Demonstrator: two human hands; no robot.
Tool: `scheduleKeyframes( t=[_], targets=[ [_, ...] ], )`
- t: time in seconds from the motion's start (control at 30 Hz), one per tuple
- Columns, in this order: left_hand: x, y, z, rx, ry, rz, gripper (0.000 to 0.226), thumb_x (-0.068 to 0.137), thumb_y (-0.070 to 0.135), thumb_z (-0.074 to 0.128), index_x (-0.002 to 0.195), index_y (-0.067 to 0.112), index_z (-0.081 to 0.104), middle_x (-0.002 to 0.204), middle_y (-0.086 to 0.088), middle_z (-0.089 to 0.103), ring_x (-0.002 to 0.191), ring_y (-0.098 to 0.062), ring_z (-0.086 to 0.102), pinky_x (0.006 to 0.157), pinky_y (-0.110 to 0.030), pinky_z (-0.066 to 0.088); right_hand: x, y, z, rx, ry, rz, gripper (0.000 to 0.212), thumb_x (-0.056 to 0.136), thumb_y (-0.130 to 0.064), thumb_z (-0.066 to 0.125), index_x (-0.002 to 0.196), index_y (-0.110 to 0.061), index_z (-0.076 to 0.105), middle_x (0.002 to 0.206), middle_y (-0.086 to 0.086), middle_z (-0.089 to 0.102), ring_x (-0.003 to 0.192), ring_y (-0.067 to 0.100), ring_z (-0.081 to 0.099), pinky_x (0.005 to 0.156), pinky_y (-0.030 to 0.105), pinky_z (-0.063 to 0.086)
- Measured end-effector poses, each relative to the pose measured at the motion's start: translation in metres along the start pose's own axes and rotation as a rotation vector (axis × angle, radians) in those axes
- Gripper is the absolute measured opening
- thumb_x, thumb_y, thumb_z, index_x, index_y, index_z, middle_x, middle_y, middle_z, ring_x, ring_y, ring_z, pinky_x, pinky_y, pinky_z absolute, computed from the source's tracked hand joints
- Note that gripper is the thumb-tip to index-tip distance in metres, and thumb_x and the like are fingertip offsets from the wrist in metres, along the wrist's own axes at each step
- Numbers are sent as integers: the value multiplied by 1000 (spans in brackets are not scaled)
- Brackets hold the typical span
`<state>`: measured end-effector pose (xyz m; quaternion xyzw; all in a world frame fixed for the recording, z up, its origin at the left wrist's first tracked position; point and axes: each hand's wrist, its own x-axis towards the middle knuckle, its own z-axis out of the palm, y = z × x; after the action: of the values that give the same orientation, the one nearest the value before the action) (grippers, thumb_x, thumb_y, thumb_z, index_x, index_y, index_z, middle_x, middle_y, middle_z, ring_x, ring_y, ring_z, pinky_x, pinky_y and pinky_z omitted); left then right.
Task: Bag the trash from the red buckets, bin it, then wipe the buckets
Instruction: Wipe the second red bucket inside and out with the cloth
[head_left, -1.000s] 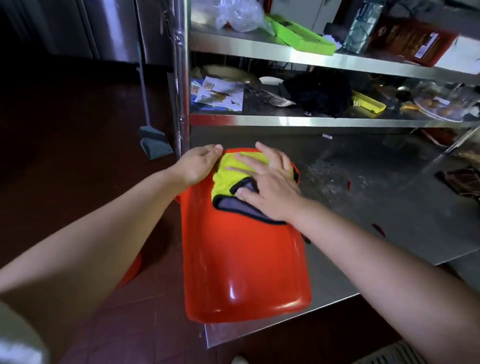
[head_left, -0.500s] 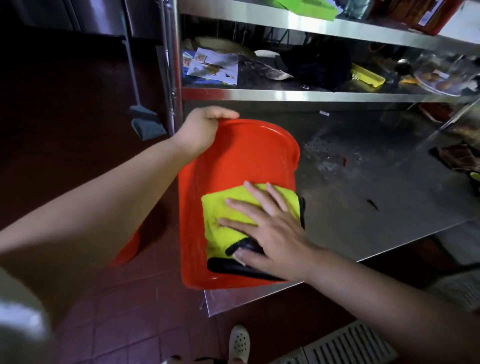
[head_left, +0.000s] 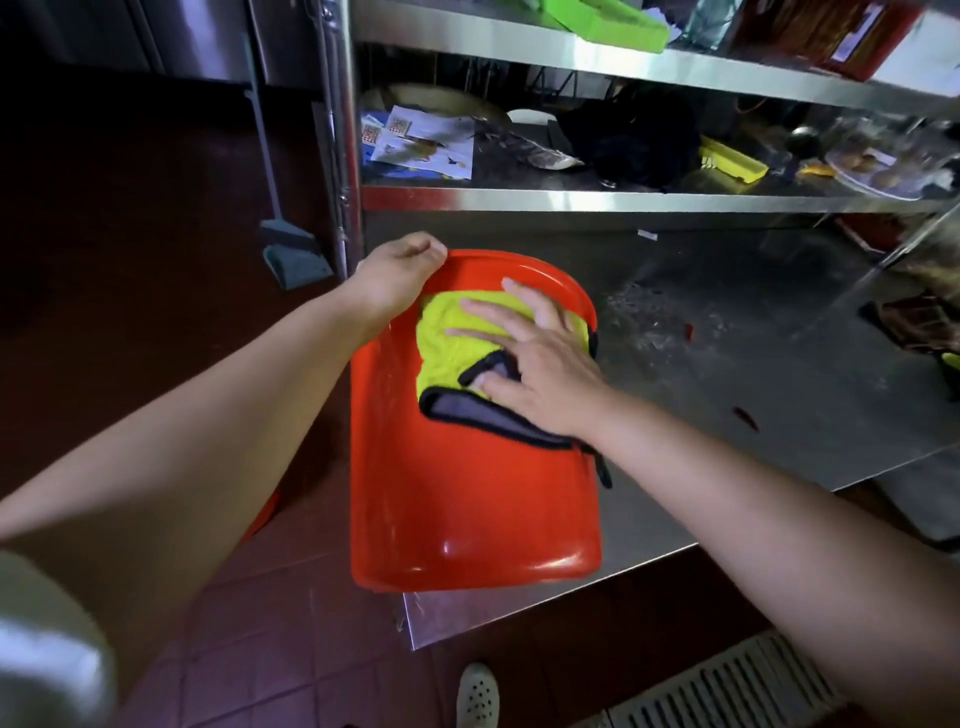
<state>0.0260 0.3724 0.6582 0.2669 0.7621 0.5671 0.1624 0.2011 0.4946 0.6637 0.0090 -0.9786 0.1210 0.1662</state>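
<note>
A red bucket (head_left: 467, 509) lies on its side on the steel table (head_left: 779, 395), its near end hanging over the table's front corner. My left hand (head_left: 397, 278) grips the bucket's far left edge with curled fingers. My right hand (head_left: 540, 353) presses flat, fingers spread, on a yellow cloth with grey backing and black trim (head_left: 452, 348), which lies on the upper far part of the bucket's side.
Steel shelves (head_left: 623, 200) behind the table hold papers, a dark cloth and green trays. A dustpan (head_left: 293, 254) leans at the left by the shelf post. Part of another red thing (head_left: 262, 512) shows under my left arm. A floor grate (head_left: 727, 696) and a shoe (head_left: 477, 693) lie below.
My right hand has slid the cloth from the bucket's near end back up to its far part. My left hand keeps its grip on the far edge.
</note>
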Motion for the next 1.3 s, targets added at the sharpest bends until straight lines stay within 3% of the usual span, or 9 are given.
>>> scheduleKeyframes(
  t=[0.1,0.27,0.4,0.6,0.77,0.97,1.1,1.2,1.3],
  targets=[
    [-2,-4,-2,-89,29,-12,20,90,35,55,73,26,60,76,8,55,81,-10,47,74,-25,36,32,15,-5,-83,24,95,64,81,-44,61,141,-34,40,141,9,40,133,13,21,102,33,18],
    [-12,-8,-10,-150,31,-38,20,90,35,60,72,25,56,77,6,52,76,-7,44,71,-22,34,21,0,0,-52,41,41,55,84,-44,57,137,-33,47,143,-3,43,136,18,22,103,46,23],
    [-23,-12,-17,-231,17,-52,13,92,26,57,81,27,64,84,6,62,82,-11,55,79,-26,42,-28,-22,3,-95,-73,-81,50,84,-51,49,134,-43,46,151,-13,33,145,26,10,115,52,7],
    [-16,17,-18,15,18,59,45,86,-6,45,117,20,65,115,-2,64,86,-6,56,65,0,40,-103,-48,9,-122,-140,-263,57,84,-59,51,137,-41,44,151,-11,32,146,29,3,110,65,7],
    [-5,21,-5,131,-116,-119,41,92,43,52,128,22,57,134,3,54,124,-15,48,105,-23,32,-92,-53,11,-165,-142,-311,57,82,-65,49,135,-41,46,150,-13,34,146,28,9,111,63,9],
    [-2,2,-13,27,-25,-114,38,93,42,53,124,22,59,118,10,55,109,-6,48,93,-19,30,-25,-26,12,-50,-63,-176,46,85,-50,54,130,-41,52,147,-14,38,144,23,18,116,53,6],
    [-4,-1,-15,11,-14,-103,27,92,41,54,109,24,65,121,2,61,117,-12,52,105,-27,34,21,-3,4,-39,86,-10,58,81,-46,60,136,-34,46,139,-5,45,136,20,25,103,37,17],
    [-11,0,-18,-21,-16,-92,16,91,42,56,83,31,63,99,11,62,105,-9,54,92,-23,40,37,5,3,-78,46,70,62,84,-49,57,141,-35,38,139,4,44,135,15,23,101,40,21],
    [-18,-5,-20,-60,6,-75,19,91,43,56,85,26,63,95,8,61,95,-5,53,84,-21,39,23,-6,8,14,60,33,59,85,-46,58,141,-34,40,146,-3,39,137,12,16,101,36,16]
  ],
)
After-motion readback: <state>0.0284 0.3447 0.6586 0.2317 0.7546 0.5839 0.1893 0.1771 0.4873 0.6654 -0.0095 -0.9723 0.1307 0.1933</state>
